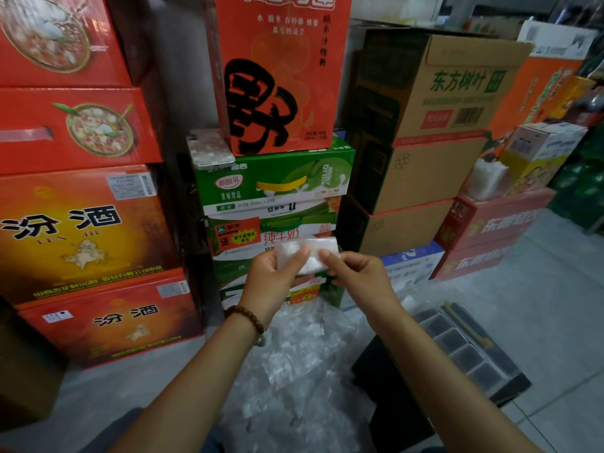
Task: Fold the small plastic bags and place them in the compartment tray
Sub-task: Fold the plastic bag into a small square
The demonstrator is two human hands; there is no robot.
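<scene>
Everywhere cartons (277,178), grey floor (555,289), loose plastic bags (294,354).

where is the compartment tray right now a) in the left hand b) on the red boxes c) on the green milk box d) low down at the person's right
d: the compartment tray sits low at the right, below the right hand; the left hand pinches a small plastic bag.

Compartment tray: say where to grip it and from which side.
Pinch the compartment tray by its near long rim from above, on the person's right: it lies flat, cells up, so the thin rim is likely the only graspable edge. First put down the small plastic bag.
</scene>
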